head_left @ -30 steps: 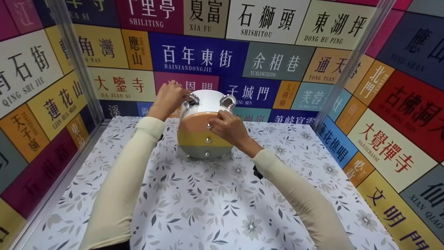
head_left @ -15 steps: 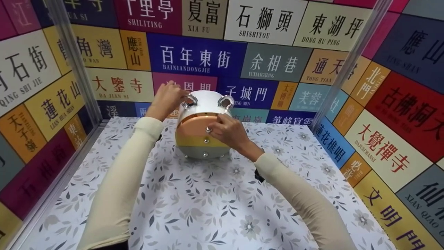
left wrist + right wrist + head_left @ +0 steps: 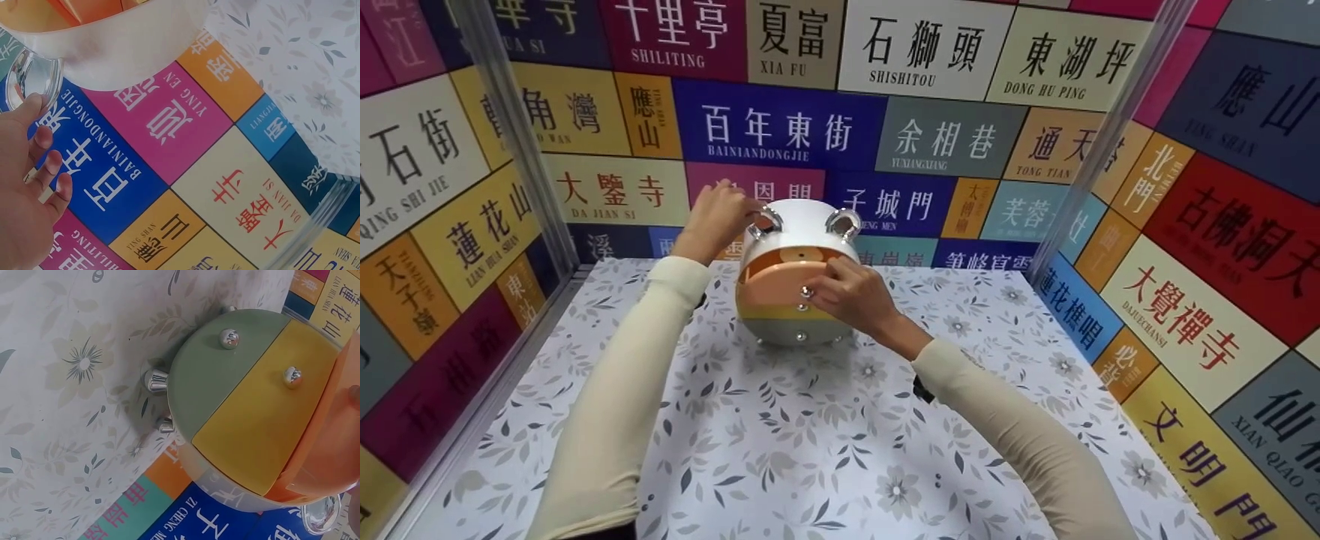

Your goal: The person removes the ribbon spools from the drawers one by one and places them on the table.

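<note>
A round, bear-eared three-drawer storage box [image 3: 802, 225] stands upright on its small feet on the far part of the floral tabletop [image 3: 780, 442], drawer fronts facing near, within reach of both hands. The left hand [image 3: 716, 217] grips the chrome left ear [image 3: 777, 218], probably to keep the light-looking body from sliding. The right hand [image 3: 851, 291] pinches the silver knob [image 3: 807, 292] of the orange top drawer [image 3: 769, 286], which juts out nearward, while the yellow drawer [image 3: 267, 430] and green drawer [image 3: 219, 374] below sit flush.

Free path over tbl [image 3: 780, 435] in front of box [image 3: 802, 219]; R hand [image 3: 855, 292] blocks R of top drwr [image 3: 769, 286].
</note>
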